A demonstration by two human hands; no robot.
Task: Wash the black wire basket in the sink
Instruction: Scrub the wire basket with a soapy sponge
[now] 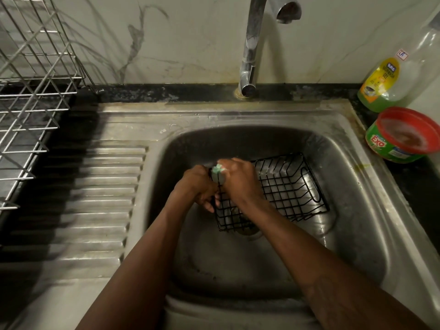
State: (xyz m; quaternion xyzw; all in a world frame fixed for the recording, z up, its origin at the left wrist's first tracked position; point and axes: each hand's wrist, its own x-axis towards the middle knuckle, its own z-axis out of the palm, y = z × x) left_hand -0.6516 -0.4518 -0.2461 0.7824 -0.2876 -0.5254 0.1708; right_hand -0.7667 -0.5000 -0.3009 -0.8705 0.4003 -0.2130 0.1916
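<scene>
- Left hand (pixel 195 186) is clenched on the left rim of the black wire basket (pixel 285 186), which is held tilted inside the sink (pixel 352 186) basin, over the drain.
- Right hand (pixel 240 181) is closed round what appears to be a green scrub pad (pixel 217 172), pressed against the same rim.
- Farther right, a green tub (pixel 381 144) and a gel bottle (pixel 381 84) are seen on the counter.
- A tap (pixel 250 55) is mounted behind the basin.

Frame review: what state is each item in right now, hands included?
black wire basket: lying in the sink, partly over the drain.
left hand: grips the basket's left rim.
right hand: holds scrub pad on that rim.
tap: no water flowing.
gel bottle: upright, low on liquid.
Exo tub: lid off.
</scene>
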